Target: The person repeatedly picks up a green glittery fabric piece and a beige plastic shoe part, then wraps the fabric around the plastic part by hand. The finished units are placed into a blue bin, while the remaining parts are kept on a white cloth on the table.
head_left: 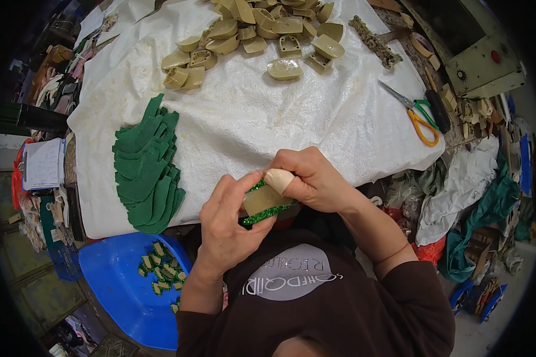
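A beige shoe heel with glittery green material wrapped along its sides is between my hands, over the table's near edge. My left hand is closed around the heel from the left, fingers on the far side and thumb on the near side. From the right, my right hand pinches the heel's far right edge. One of its digits wears a pale finger cot. The fingertips partly hide the green covering. To the left of my hands lies a fanned stack of green fabric pieces.
Loose beige heels are heaped at the far side of the white sheet. Scissors with orange and green handles lie open at the right. A blue basin at lower left holds several green-edged heels.
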Demonstrator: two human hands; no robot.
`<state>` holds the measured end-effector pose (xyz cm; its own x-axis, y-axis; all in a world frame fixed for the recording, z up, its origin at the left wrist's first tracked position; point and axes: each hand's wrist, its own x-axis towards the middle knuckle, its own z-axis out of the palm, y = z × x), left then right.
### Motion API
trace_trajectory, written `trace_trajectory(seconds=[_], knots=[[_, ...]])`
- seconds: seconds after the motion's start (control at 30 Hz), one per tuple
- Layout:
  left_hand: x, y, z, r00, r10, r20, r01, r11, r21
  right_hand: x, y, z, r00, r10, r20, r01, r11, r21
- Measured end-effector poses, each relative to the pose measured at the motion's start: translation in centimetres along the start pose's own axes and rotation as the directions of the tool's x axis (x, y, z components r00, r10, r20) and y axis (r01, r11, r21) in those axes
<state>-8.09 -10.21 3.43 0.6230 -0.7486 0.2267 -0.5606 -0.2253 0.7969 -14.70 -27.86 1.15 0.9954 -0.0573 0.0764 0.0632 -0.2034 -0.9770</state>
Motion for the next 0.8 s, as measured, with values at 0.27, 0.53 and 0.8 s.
trace_trajectory(seconds=[0.27, 0.53, 0.8], knots=[[-0.2, -1.6, 2.1, 0.974, 0.102, -0.204, -0.108, 0.994, -0.019, -0.7, 2.7, 0.9, 0.972, 0.160, 0.172, -0.235, 0.659, 0.714], [-0.2, -1.1, 4.2, 0.927, 0.166, -0.337, -0.082, 0.965, 0.250, -0.7, 2.0, 3.5, 0.961, 0.086, -0.262, 0.014, 0.934, 0.356], [-0.2, -1.6, 3.9, 0.895, 0.160, -0.415, -0.020, 0.946, 0.322, -0.3, 1.9, 4.1, 0.981, 0.195, -0.011, -0.096, 0.529, 0.843]])
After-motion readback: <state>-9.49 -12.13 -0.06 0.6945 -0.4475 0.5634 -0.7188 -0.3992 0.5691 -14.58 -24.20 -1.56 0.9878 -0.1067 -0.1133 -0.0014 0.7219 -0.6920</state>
